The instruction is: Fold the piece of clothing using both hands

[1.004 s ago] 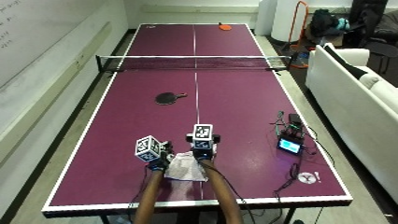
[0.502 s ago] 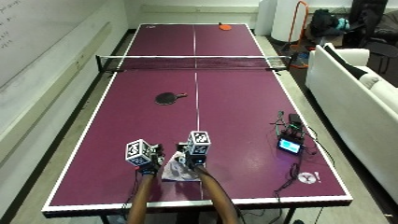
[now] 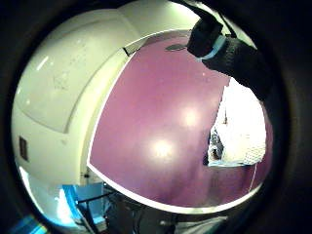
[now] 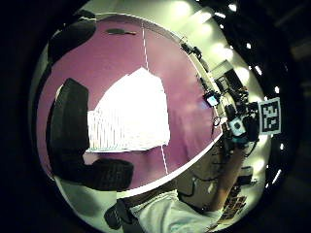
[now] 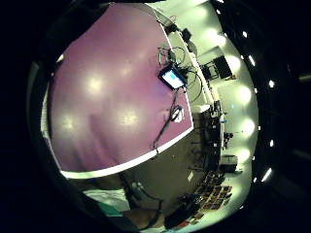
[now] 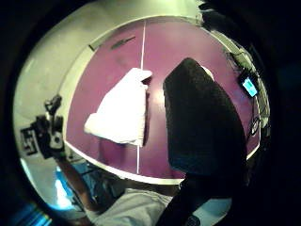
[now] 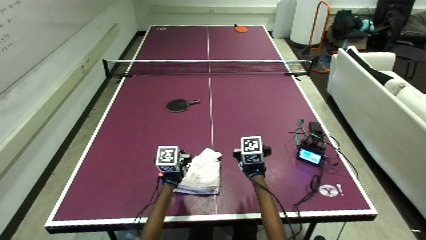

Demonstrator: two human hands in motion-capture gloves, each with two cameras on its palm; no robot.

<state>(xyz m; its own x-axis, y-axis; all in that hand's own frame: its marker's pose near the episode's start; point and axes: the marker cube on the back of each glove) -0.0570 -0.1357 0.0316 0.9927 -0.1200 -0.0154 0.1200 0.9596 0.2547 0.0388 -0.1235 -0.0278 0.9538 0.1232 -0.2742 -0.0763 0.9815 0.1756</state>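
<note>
A white piece of clothing (image 7: 203,172) lies folded into a narrow bundle on the purple table (image 7: 133,150), near the front edge by the white centre line. My left hand (image 7: 170,176) hovers just beside its left side, fingers relaxed and holding nothing. My right hand (image 7: 253,170) is a hand's width off to the right of the cloth, also with nothing in it. The left thumb side palm view shows the clothing (image 4: 131,116) flat on the table past my curved thumb. In the right thumb side palm view, the clothing (image 6: 120,113) lies apart from my hand.
A black paddle (image 7: 180,104) lies mid-table on the left half, and an orange one (image 7: 240,29) is at the far end. The net (image 7: 208,67) crosses the table. A small screen device (image 7: 311,156) with cables sits by the right edge. A white sofa (image 7: 379,110) stands to the right.
Both hands were together on the cloth near the front edge. They have let go and spread apart, the right hand moving off to the right, and the cloth lies folded.
</note>
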